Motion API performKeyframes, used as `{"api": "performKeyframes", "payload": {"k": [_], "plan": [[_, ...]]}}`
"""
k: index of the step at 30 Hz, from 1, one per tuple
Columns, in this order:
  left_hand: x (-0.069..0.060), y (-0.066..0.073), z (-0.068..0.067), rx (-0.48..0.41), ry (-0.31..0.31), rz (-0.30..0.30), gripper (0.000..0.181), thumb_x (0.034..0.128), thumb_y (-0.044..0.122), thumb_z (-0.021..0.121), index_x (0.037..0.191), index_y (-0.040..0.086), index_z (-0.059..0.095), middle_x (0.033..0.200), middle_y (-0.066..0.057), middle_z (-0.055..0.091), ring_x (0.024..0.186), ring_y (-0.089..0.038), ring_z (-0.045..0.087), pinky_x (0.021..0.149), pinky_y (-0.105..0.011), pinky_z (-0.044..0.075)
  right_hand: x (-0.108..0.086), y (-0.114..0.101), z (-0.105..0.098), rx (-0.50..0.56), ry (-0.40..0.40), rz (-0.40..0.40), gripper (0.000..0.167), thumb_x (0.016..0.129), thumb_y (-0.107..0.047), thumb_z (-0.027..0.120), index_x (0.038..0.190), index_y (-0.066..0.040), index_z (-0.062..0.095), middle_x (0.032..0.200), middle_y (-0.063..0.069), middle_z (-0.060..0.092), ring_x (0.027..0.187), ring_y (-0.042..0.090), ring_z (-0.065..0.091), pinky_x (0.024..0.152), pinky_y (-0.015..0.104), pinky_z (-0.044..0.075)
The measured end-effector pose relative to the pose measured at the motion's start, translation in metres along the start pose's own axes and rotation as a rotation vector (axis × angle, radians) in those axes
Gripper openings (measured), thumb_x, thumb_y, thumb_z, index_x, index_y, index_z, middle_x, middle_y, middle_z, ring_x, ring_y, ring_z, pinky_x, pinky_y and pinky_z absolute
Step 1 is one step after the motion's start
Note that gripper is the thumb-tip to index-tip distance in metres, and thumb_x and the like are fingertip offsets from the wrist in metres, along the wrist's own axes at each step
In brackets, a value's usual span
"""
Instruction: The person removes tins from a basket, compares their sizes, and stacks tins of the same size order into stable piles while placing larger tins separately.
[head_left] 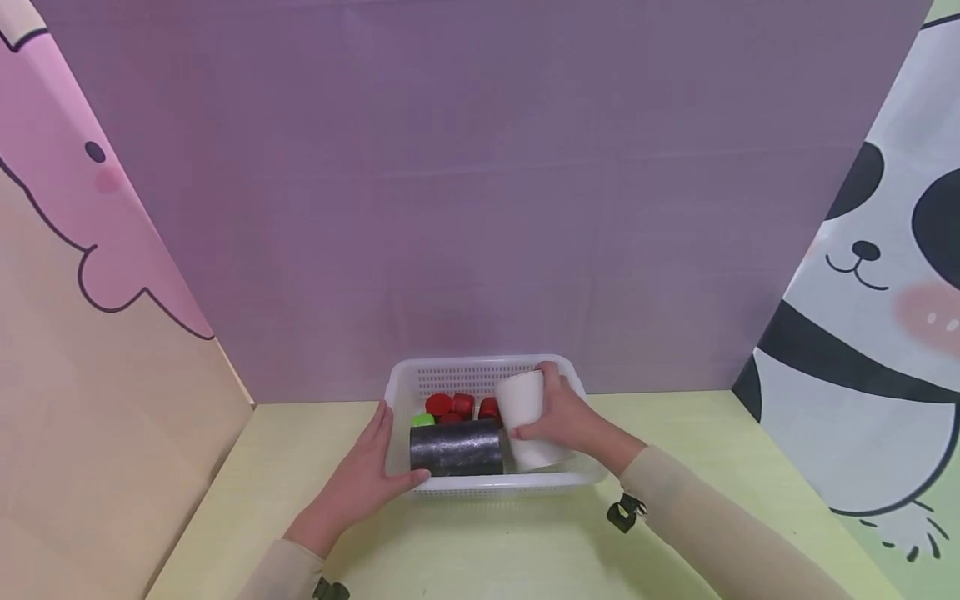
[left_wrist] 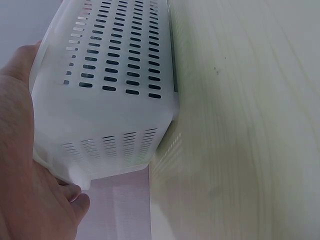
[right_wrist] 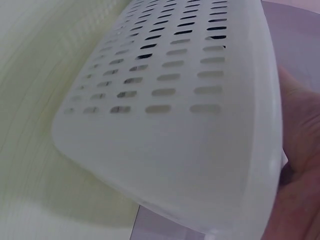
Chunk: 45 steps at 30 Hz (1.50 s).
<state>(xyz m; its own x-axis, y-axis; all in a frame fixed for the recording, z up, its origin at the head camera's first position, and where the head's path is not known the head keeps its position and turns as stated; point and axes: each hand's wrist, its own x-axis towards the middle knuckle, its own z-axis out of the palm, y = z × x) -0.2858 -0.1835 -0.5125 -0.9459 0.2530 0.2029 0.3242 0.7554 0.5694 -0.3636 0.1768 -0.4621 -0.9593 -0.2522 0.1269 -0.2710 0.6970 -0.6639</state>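
A white plastic basket (head_left: pixel 480 481) with slotted walls stands on the table. My left hand (head_left: pixel 358 479) holds its front left corner, thumb over the front rim and fingers along the left side. At the basket's right end, my right hand (head_left: pixel 564 417) grips a tilted white cylinder (head_left: pixel 521 404), fingers behind it and thumb in front. Its lower end is inside the basket. A dark, shiny cylinder (head_left: pixel 456 448) lies on its side at the front left. Behind that are several red pieces (head_left: pixel 439 405) and a bright green piece (head_left: pixel 422 420), partly hidden.
The pale wooden table (head_left: pixel 480 546) extends around the basket. A purple panel (head_left: pixel 480 208) rises behind it. Side panels carry a pink cartoon animal (head_left: pixel 112 208) on the left and a panda (head_left: pixel 862 333) on the right.
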Motion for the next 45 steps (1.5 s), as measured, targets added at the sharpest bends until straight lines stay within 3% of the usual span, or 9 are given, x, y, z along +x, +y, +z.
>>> {"api": "performKeyframes", "payload": {"k": [6, 15, 21, 28, 35, 45], "plan": [[0.000, 0.000, 0.000, -0.001, 0.001, -0.005, 0.134, 0.0905, 0.079, 0.074, 0.175, -0.003, 0.010, 0.185, -0.019, 0.006, 0.168, -0.043, 0.016, 0.130, -0.062, 0.030, -0.003, 0.000, -0.006, 0.061, 0.076, -0.054, 0.122, 0.071, -0.026, 0.105, 0.160, -0.004, 0.025, 0.133, 0.026, 0.052, 0.109, 0.039, 0.064, 0.081, 0.051, 0.065], [-0.001, 0.002, -0.001, 0.000, 0.001, -0.006, 0.133, 0.0910, 0.077, 0.076, 0.174, -0.004, 0.011, 0.185, -0.019, 0.005, 0.168, -0.043, 0.016, 0.129, -0.061, 0.031, -0.008, 0.003, -0.013, 0.144, 0.106, -0.094, 0.123, 0.073, -0.022, 0.105, 0.163, -0.008, 0.022, 0.132, 0.024, 0.057, 0.107, 0.038, 0.067, 0.088, 0.055, 0.064], [-0.001, 0.004, -0.002, -0.005, -0.001, -0.013, 0.133, 0.0907, 0.076, 0.077, 0.175, -0.003, 0.011, 0.185, -0.019, 0.006, 0.168, -0.043, 0.016, 0.130, -0.061, 0.031, -0.008, 0.006, -0.018, 0.149, 0.142, -0.141, 0.124, 0.074, -0.021, 0.105, 0.164, -0.009, 0.020, 0.129, 0.025, 0.061, 0.103, 0.038, 0.069, 0.087, 0.055, 0.063], [0.000, 0.003, -0.002, -0.002, 0.002, -0.017, 0.133, 0.0903, 0.077, 0.077, 0.175, -0.002, 0.011, 0.185, -0.019, 0.007, 0.168, -0.044, 0.018, 0.128, -0.063, 0.033, -0.009, 0.005, -0.029, 0.154, 0.172, -0.130, 0.124, 0.076, -0.020, 0.104, 0.165, -0.012, 0.019, 0.134, 0.025, 0.060, 0.105, 0.040, 0.068, 0.087, 0.057, 0.064], [0.000, 0.000, 0.000, 0.008, 0.007, -0.008, 0.133, 0.0909, 0.078, 0.074, 0.175, -0.002, 0.010, 0.185, -0.019, 0.006, 0.168, -0.043, 0.017, 0.129, -0.063, 0.032, -0.009, 0.005, -0.040, 0.159, 0.239, -0.137, 0.126, 0.079, -0.021, 0.103, 0.166, -0.009, 0.013, 0.144, 0.026, 0.051, 0.117, 0.045, 0.062, 0.097, 0.065, 0.059], [0.001, -0.002, 0.004, 0.023, 0.006, -0.024, 0.134, 0.0897, 0.080, 0.074, 0.176, 0.001, 0.009, 0.185, -0.015, 0.004, 0.169, -0.039, 0.016, 0.129, -0.061, 0.031, -0.012, 0.015, -0.053, 0.249, 0.383, -0.237, 0.125, 0.075, -0.007, 0.103, 0.162, -0.010, 0.013, 0.151, 0.026, 0.046, 0.124, 0.045, 0.058, 0.104, 0.062, 0.052]]}}
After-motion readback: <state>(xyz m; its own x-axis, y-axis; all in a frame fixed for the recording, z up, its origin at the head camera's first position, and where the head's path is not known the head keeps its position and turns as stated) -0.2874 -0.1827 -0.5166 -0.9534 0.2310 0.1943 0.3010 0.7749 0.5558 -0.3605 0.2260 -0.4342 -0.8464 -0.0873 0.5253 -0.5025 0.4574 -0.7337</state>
